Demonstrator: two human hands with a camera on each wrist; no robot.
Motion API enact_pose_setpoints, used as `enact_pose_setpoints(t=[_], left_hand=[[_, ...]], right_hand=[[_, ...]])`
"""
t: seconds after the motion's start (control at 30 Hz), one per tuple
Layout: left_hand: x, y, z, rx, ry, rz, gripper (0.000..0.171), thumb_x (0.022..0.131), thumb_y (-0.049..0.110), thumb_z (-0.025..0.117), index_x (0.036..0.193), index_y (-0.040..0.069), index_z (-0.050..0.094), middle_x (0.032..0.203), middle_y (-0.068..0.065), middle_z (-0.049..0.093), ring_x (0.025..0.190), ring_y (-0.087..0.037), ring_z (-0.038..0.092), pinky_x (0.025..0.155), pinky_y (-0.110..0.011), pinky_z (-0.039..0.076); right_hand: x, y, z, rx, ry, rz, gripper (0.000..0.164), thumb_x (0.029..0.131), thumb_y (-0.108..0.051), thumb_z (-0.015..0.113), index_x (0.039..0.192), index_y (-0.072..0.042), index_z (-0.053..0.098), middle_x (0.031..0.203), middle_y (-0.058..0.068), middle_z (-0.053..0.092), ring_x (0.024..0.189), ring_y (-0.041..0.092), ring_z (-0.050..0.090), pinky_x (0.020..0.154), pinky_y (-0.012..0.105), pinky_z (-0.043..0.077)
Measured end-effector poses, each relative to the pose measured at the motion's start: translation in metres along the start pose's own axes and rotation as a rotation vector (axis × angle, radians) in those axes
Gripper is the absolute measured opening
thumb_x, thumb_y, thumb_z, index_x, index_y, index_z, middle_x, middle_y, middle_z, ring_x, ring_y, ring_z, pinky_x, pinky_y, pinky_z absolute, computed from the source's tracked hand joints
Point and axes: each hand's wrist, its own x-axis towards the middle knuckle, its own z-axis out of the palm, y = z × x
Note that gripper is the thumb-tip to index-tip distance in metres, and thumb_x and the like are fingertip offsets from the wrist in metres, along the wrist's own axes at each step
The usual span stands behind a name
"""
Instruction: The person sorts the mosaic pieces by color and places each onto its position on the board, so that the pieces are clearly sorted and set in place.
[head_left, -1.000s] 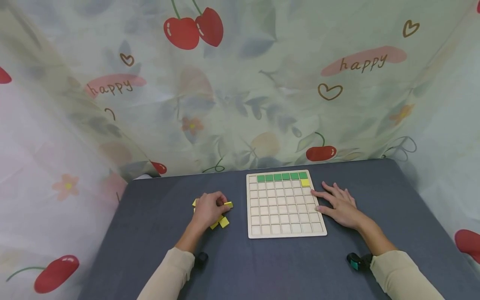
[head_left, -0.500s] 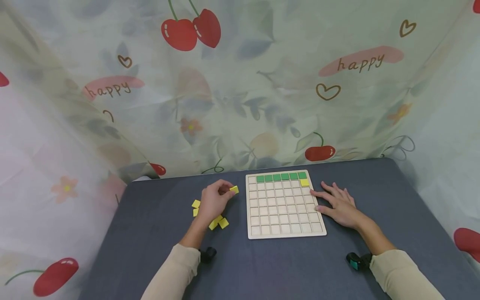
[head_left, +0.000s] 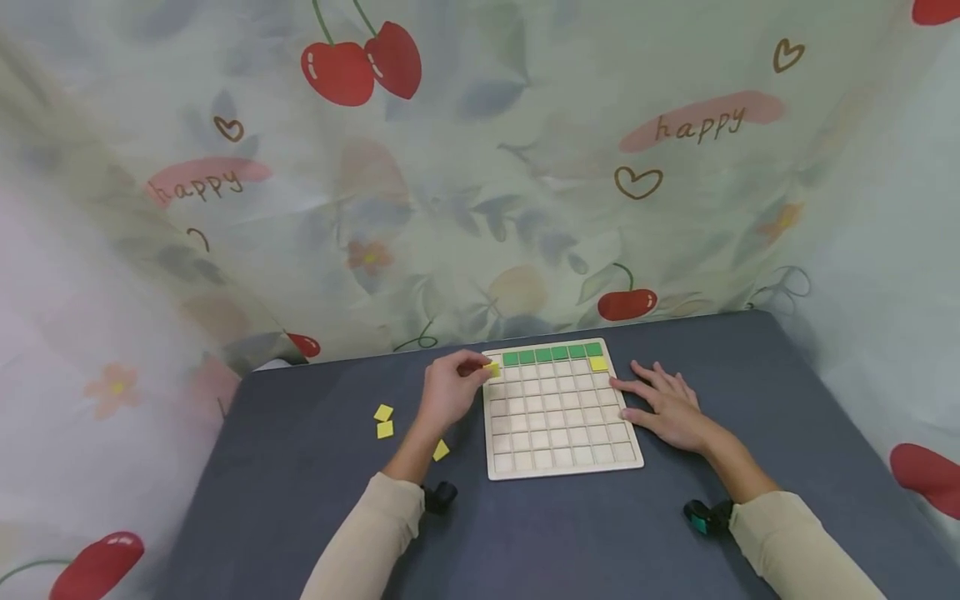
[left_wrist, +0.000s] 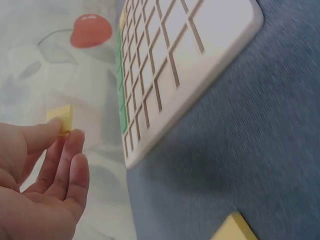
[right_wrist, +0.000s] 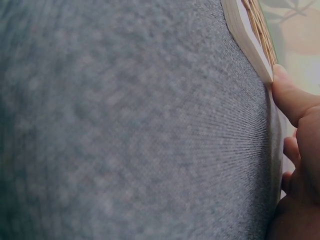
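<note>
In the head view my left hand (head_left: 452,389) is at the far left corner of a pale grid board (head_left: 551,414). Its thumb and fingers pinch a yellow square tile (head_left: 492,368) over the left end of the second row; the left wrist view shows the same yellow tile (left_wrist: 62,119) at the fingertips. Green tiles (head_left: 543,356) fill most of the far row, whose leftmost cell is bare. One yellow tile (head_left: 598,363) sits at the right end of the second row. With fingers spread, my right hand (head_left: 669,407) rests at the board's right edge, thumb touching it.
Loose yellow tiles (head_left: 385,429) lie on the dark blue cloth to the left of the board, and another yellow tile (head_left: 441,450) is beside my left forearm. A patterned curtain (head_left: 465,208) rises behind the table and at its sides.
My left hand has lifted the yellow tile from the loose group and carried it right and away to the board's far left corner. The right hand keeps its place at the board's edge.
</note>
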Motion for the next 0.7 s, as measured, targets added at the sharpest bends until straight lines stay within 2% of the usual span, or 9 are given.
enact_pose_setpoints(t=[0.2, 0.43, 0.57, 0.7], left_hand=[[0.005, 0.011, 0.015, -0.001, -0.019, 0.023, 0.009, 0.094, 0.019, 0.074, 0.102, 0.016, 0.076, 0.096, -0.003, 0.074, 0.088, -0.019, 0.067, 0.077, -0.035, 0.056], [0.01, 0.02, 0.033, -0.043, -0.045, 0.019, 0.01, 0.094, 0.023, 0.075, 0.103, 0.019, 0.078, 0.097, 0.0, 0.076, 0.093, -0.019, 0.07, 0.083, -0.037, 0.057], [0.013, 0.025, 0.043, -0.059, -0.074, 0.033, 0.011, 0.094, 0.025, 0.075, 0.104, 0.021, 0.078, 0.096, 0.002, 0.076, 0.094, -0.017, 0.07, 0.081, -0.034, 0.057], [0.018, 0.029, 0.054, -0.058, -0.09, 0.022, 0.01, 0.094, 0.026, 0.075, 0.102, 0.022, 0.078, 0.093, 0.005, 0.075, 0.088, -0.014, 0.068, 0.073, -0.03, 0.055]], right_hand=[[0.0, -0.002, 0.001, -0.009, 0.004, 0.006, 0.06, 0.099, -0.047, 0.063, 0.152, -0.024, 0.05, 0.168, 0.023, 0.021, 0.154, 0.056, 0.004, 0.118, 0.075, -0.002], [-0.002, -0.003, 0.0, -0.005, -0.001, 0.008, 0.06, 0.099, -0.047, 0.063, 0.153, -0.024, 0.05, 0.168, 0.024, 0.021, 0.154, 0.056, 0.004, 0.118, 0.075, -0.002], [-0.001, -0.002, 0.001, -0.003, 0.0, 0.008, 0.06, 0.099, -0.048, 0.063, 0.153, -0.025, 0.049, 0.168, 0.023, 0.021, 0.155, 0.055, 0.003, 0.118, 0.075, -0.003], [-0.001, -0.003, 0.001, 0.005, 0.002, 0.006, 0.06, 0.099, -0.048, 0.063, 0.153, -0.025, 0.049, 0.169, 0.023, 0.021, 0.155, 0.055, 0.003, 0.118, 0.075, -0.003]])
